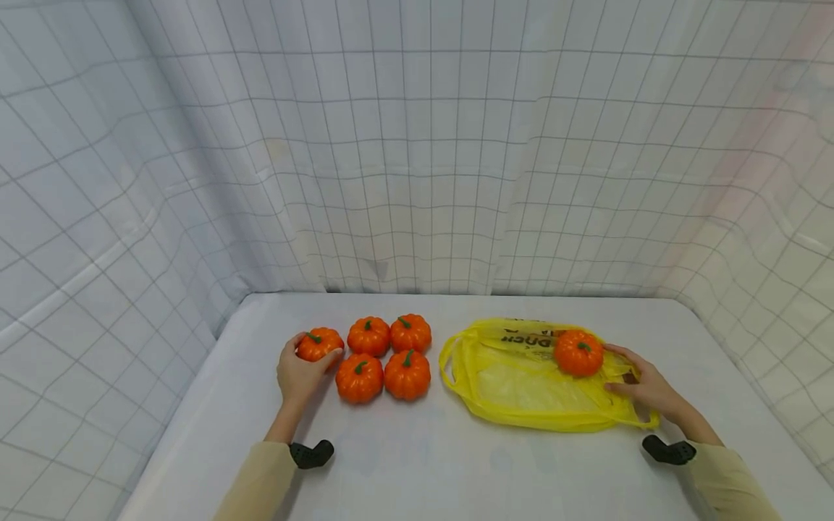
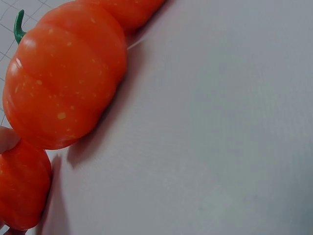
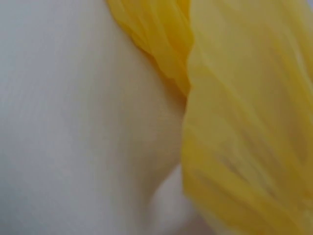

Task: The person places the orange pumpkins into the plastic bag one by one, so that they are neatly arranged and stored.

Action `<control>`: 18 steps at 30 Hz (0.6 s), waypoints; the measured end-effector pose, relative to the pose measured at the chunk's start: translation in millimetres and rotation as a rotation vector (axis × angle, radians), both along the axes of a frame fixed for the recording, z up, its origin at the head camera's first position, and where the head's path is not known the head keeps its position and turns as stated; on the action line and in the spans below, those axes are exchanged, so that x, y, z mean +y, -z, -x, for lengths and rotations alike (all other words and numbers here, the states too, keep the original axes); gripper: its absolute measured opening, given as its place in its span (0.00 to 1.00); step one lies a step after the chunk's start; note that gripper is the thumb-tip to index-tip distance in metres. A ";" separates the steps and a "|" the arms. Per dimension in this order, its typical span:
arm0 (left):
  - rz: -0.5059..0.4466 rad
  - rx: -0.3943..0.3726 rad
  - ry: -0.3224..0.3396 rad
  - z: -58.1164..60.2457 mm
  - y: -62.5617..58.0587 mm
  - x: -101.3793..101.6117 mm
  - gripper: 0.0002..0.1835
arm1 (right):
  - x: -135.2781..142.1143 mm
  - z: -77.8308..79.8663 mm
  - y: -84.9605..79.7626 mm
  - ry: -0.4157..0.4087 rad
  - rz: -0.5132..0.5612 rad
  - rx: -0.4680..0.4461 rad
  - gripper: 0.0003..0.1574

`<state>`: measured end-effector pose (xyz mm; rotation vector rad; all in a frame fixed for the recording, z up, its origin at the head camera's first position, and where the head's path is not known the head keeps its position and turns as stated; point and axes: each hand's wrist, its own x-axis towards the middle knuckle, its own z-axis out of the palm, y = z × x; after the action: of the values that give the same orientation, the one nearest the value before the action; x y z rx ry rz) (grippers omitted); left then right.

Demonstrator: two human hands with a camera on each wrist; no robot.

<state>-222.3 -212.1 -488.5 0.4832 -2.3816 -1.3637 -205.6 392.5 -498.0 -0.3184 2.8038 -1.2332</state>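
Observation:
At the far left of the pumpkins, my left hand (image 1: 301, 369) grips a small orange pumpkin (image 1: 321, 344), thumb on its near right side and fingers around its left. The left wrist view shows that held pumpkin (image 2: 23, 188) at lower left beside a second pumpkin (image 2: 66, 78) with a green stem. A yellow plastic bag (image 1: 521, 394) lies flat on the right, with another pumpkin (image 1: 578, 353) on its right part. My right hand (image 1: 645, 383) rests at the bag's right end, thumb and fingers spread, fingertips right at that pumpkin. Yellow film (image 3: 244, 112) fills much of the right wrist view.
Beside the held pumpkin, several more stand close together in two rows, among them a back right pumpkin (image 1: 411, 334) and a front right pumpkin (image 1: 407, 376). A white table (image 1: 417, 463) carries everything. White checked curtains (image 1: 404, 181) enclose its back and sides.

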 end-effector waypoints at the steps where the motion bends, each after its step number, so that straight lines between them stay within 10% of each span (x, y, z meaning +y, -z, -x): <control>1: 0.000 0.000 -0.006 0.1 0.1 0.0 0.43 | 0.1 0.2 0.2 0.000 -0.002 -0.001 0.46; 18: 0.024 0.024 -0.055 -6.4 -6.5 -9.9 0.42 | -1.2 -1.4 -2.0 -0.010 0.001 -0.005 0.46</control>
<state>-215.9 -222.0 -482.0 0.5192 -2.3456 -1.3080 -204.2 391.3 -496.0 -0.3295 2.7939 -1.2322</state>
